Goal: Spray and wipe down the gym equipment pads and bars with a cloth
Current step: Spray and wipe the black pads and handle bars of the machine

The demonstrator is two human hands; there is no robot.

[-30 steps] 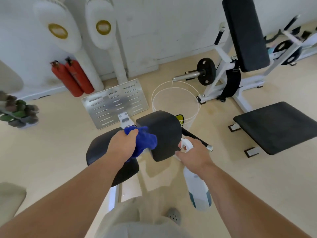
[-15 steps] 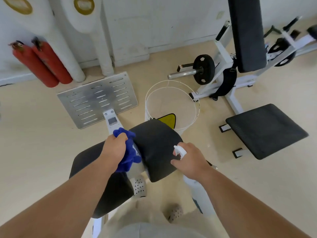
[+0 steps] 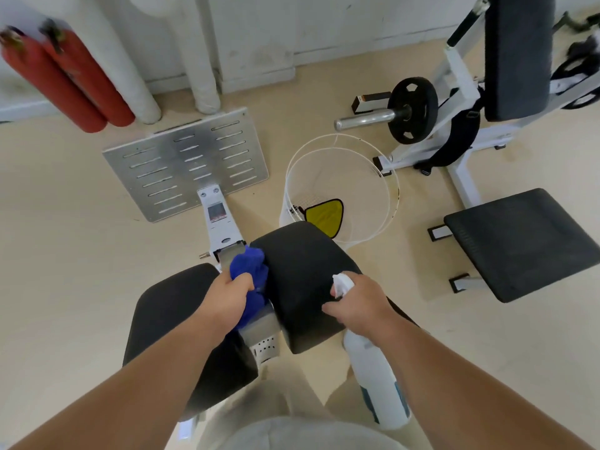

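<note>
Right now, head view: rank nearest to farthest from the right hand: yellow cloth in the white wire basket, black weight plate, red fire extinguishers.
1. Yellow cloth, in the white wire basket ahead.
2. Black weight plate, farther ahead, right.
3. Red fire extinguishers, far left by the wall.

Landmark: centre pad (image 3: 305,280). Touching its left side, cloth (image 3: 250,271) gripped in left hand (image 3: 227,300), with second pad (image 3: 168,319) further left; at its right edge, right hand (image 3: 360,303) holding spray bottle (image 3: 373,368). Just behind it, basket (image 3: 386,190); behind and left, foot plate (image 3: 185,164); well apart to the right, bench seat (image 3: 519,241).
</note>
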